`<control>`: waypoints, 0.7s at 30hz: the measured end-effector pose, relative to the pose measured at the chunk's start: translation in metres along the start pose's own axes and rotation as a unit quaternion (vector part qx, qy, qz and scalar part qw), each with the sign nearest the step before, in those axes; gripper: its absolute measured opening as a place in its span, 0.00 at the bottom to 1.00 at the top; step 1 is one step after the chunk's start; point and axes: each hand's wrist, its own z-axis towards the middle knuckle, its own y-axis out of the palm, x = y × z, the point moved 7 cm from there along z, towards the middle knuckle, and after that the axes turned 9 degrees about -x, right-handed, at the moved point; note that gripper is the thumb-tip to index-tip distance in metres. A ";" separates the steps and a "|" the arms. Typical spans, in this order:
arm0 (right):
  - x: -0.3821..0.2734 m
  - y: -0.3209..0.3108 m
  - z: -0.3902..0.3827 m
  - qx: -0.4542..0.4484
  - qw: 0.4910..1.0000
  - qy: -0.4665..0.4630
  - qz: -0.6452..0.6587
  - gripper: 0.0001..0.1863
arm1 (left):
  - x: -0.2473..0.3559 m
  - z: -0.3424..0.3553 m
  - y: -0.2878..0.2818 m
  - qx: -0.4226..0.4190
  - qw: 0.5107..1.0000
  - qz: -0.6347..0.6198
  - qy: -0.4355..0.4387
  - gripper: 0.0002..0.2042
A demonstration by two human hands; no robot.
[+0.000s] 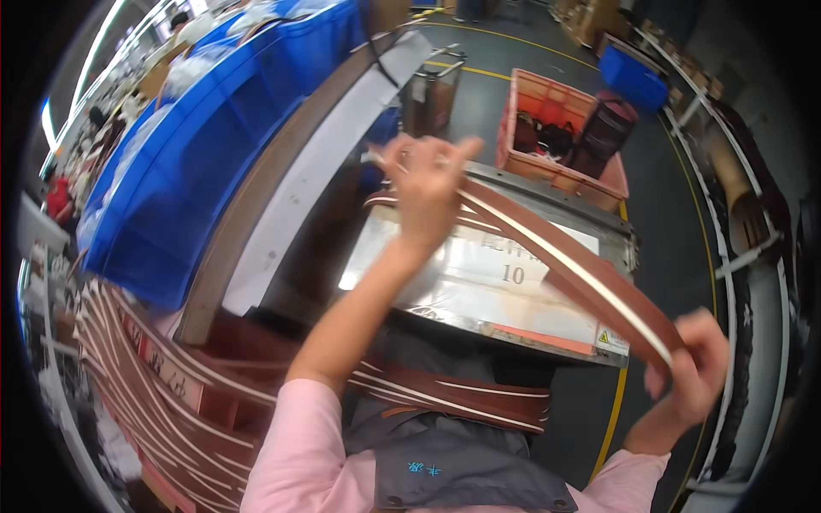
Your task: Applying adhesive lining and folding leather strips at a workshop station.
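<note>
A long reddish-brown strap [590, 278] with a cream stripe along its middle stretches across in front of me, over a metal-topped workbench [462, 295]. At its right end my right hand [694, 368] is closed round it. My left hand [428, 192], raised over the bench's far left part and smeared by motion, grips the strap's other end; its thumb sticks out. Part of a similar striped band [380, 198] shows on the bench below that hand. More striped straps [453, 398] lie across my lap, running left to a large bundle [162, 393].
Blue bins [231, 128] line the left, behind a long ledge [321, 162]. Beyond the bench stands an orange crate [560, 175] holding dark items. A shelving rack [753, 256] runs along the right. Farther off is a blue box [633, 73].
</note>
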 end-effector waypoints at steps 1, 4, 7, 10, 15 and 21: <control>0.000 -0.020 -0.044 0.088 0.994 -0.069 0.020 0.22 | -0.005 0.025 -0.006 0.033 0.999 -0.011 -0.009 0.33; 0.038 0.000 -0.083 -0.138 0.970 0.161 0.116 0.17 | 0.004 0.046 0.012 0.058 0.998 0.033 -0.017 0.32; 0.095 0.049 -0.080 -0.437 0.868 0.214 -0.099 0.16 | 0.055 0.037 0.102 -0.084 0.992 -0.070 0.070 0.34; 0.116 0.064 -0.063 -0.542 0.811 0.021 -0.218 0.14 | 0.107 -0.017 0.163 -0.248 0.957 -0.069 0.135 0.31; 0.168 -0.015 0.092 -0.188 0.927 0.131 -0.297 0.10 | 0.127 -0.020 0.164 -0.327 0.922 -0.093 0.184 0.31; 0.238 -0.024 0.174 -0.030 0.898 -0.178 -0.401 0.12 | 0.158 -0.031 0.134 -0.380 0.886 -0.108 0.242 0.28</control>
